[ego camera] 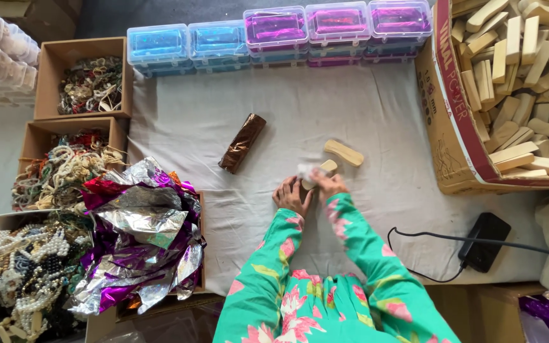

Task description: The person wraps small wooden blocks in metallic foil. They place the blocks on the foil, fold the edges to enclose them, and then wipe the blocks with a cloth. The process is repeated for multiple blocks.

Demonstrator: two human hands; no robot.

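Wood, pale and unfinished, is what both hands close on: a small wooden block (pixel 323 170) with a rounded end, held just above the cloth-covered tabletop (pixel 376 114). The left hand (pixel 291 195) cups its lower end, fingers curled round; the right hand (pixel 329 185) grips from the other side, and a bit of whitish clear wrap (pixel 305 170) sits against the block between the two hands. How far the wrap goes round it cannot be told.

The block looks stiff, light and dry, with enough grain that bare fingers should not slip, and it seems unlikely to break under a firm pinch. The long flat sides look like the sound place to hold it, leaving the rounded end free. The wrap is probably thin and slick, so it would crease and slide unless pressed down against the wood.

Just beyond the right hand lies a second wooden block (pixel 344 152), apart from the held one. Further out past the left hand rests a piece wrapped in brown foil (pixel 242 143). Far to the right-hand side stands a cardboard box (pixel 443 140) heaped with like blocks; to the left-hand side, a pile of crumpled foil sheets (pixel 141 235).
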